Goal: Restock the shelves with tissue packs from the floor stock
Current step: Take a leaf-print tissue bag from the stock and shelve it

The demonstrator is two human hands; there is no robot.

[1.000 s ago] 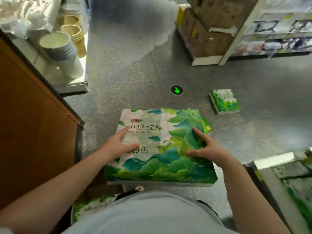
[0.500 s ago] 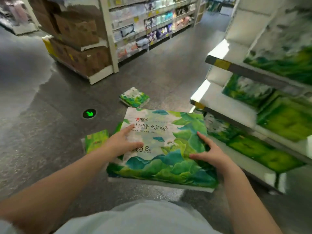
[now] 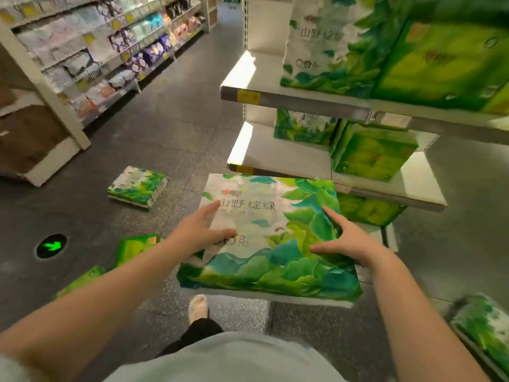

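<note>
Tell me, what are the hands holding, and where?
Both hands, left hand and right hand, hold one big tissue pack, gripping its left and right sides.

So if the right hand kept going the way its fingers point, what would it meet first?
Probably the front edge of the lower shelf, just past the far edge of the tissue pack that the right hand holds; depth is unclear.

Pale grey top (image 3: 237,359), dark trousers (image 3: 198,330), light shoe (image 3: 197,306)

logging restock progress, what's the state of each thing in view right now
held tissue pack: flat, off the floor, gripped by both hands
left hand: on pack's left side
right hand: on pack's right side
floor pack: lying flat, untouched
middle shelf: partly stocked, left end bare
</note>
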